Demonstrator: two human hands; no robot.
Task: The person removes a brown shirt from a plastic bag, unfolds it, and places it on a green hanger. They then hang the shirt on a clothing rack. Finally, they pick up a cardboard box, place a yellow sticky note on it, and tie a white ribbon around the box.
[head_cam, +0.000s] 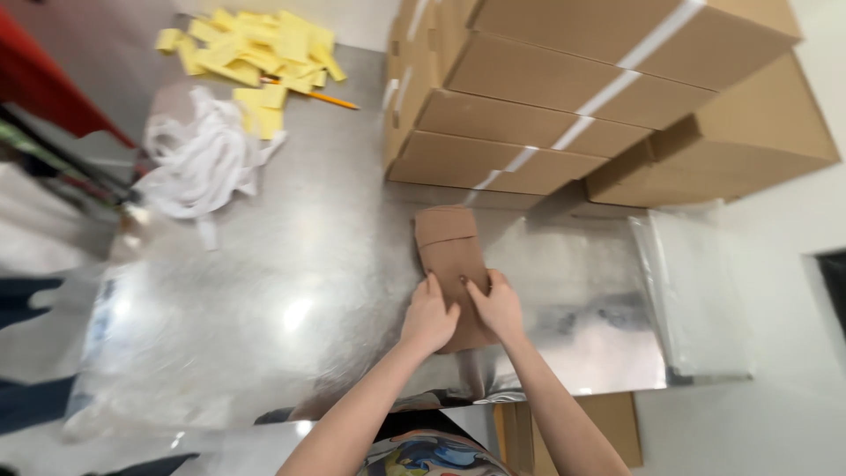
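Brown cardboard piece (455, 264) — flat on steel bench (300, 291), both hands pressing it, left hand (429, 319), right hand (498, 307). Stacked cartons (564, 97) far right — yellow slips (256, 53) far left.

Stacked taped cardboard boxes (564, 106), yellow paper strips (256, 53), pencil (330, 100), white plastic bags (198, 159).

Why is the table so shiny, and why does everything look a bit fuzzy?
Head view: the metal table mirrors the overhead light as a bright glare patch; the whole frame is softly blurred, most at the left edge and over the white rags; both hands, left hand and right hand, on the brown pouch, cast almost no shadow.
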